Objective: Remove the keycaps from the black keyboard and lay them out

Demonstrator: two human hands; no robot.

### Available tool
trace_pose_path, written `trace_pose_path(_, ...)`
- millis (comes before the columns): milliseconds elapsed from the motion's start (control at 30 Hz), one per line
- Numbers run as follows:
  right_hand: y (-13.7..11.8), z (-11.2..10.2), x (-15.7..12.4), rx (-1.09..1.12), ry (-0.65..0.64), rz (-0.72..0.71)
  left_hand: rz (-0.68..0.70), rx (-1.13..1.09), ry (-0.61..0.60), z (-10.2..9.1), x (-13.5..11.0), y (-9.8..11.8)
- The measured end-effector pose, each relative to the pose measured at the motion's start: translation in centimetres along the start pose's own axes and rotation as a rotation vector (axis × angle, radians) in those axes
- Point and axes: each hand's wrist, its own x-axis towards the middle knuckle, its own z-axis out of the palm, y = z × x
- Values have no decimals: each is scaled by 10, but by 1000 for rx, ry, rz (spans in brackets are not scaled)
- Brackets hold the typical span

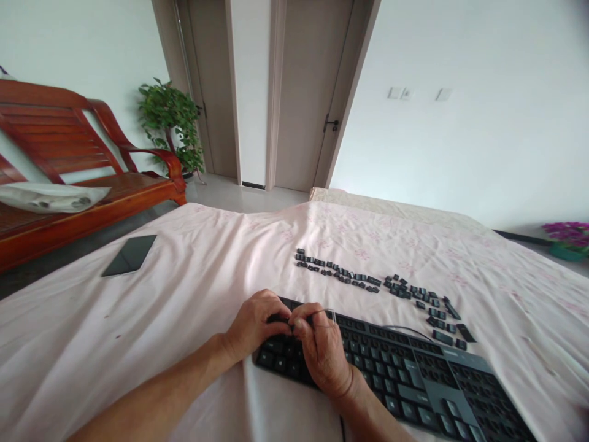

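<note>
On the cloth (207,294), the keyboard (391,368) looks light and stiff, its smooth keys (409,410) best taken by their edges; left hand (255,322) and right hand (323,350) meet above it, whether pinching anything I cannot tell.

On the black keyboard (396,370), one key (280,362) near the left end of the front edge is carrying a small white mark, apparently the Windows logo. Other keys are showing pale legends, too small and blurred to read. The loose keycaps (442,337) beyond the keyboard are appearing too tiny for any lettering on them to be made out.
</note>
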Motion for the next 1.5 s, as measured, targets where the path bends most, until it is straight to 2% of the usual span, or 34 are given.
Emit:
trace_pose_path(100,0,-1,-1,66,46,30,-108,-92,10,-1,3,1)
trace_pose_path(267,-1,-12,9,208,222,245,-280,-312,70,-8,20,1)
trace_pose_path(367,4,-25,15,283,252,358,-341,-386,122,-10,46,-7)
trace_pose_path(467,12,-36,12,288,217,392,-306,-420,115,-7,84,-22)
trace_pose_path(533,16,-41,7,273,202,385,-267,-376,73,-2,112,-32)
trace_pose_path(600,20,-43,2,268,212,379,-231,-233,18,4,139,-41)
trace_pose_path(700,22,-44,-1,261,219,382,-221,-20,-2,15,174,-50)
trace_pose_path(867,24,-45,0,241,188,368,-259,203,-33,30,208,-59)
trace_pose_path(1067,24,-47,-1,255,200,370,-295,387,-114,33,221,-64)
trace_pose_path(1267,27,-45,-1,265,207,372,-290,421,-180,34,222,-66)
trace_pose_path(1500,21,-50,1,266,215,366,-283,350,-128,29,210,-62)
